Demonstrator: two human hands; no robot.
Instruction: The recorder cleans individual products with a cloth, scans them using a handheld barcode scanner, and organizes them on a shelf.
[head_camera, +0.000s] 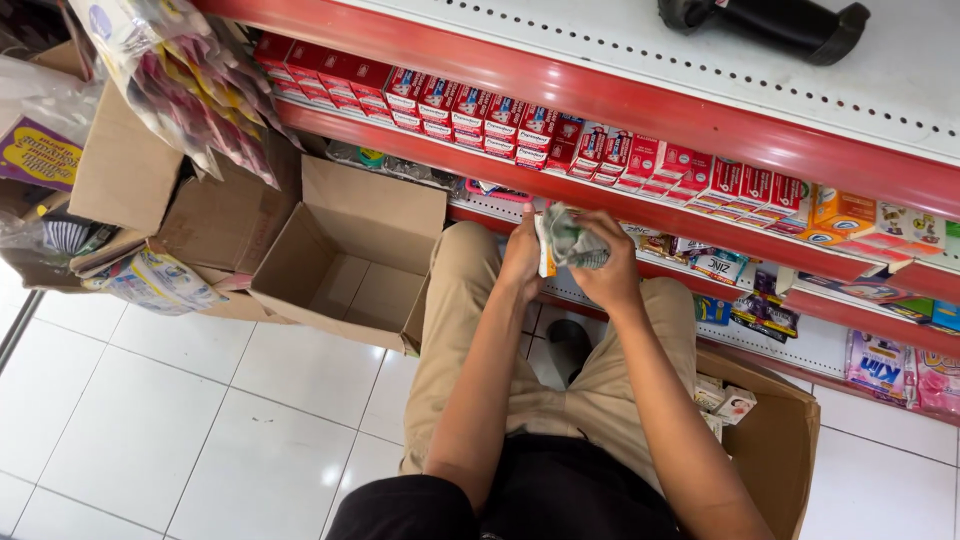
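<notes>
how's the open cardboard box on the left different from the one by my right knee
The left box shows a bare bottom, while the right box holds small packets. The left box lies fully in view on the tile floor; the right box is partly hidden behind a leg and cut off by the picture's edge. Both are brown cardboard, flaps open.

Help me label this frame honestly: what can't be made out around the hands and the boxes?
- Head view: the crumpled packet is mostly wrapped by the left hand and right hand; its kind is unclear.
- The brown box at the right is cut off by the frame's bottom edge and partly hidden by the right arm.
- The open carton: its near wall hides part of its floor.
</notes>
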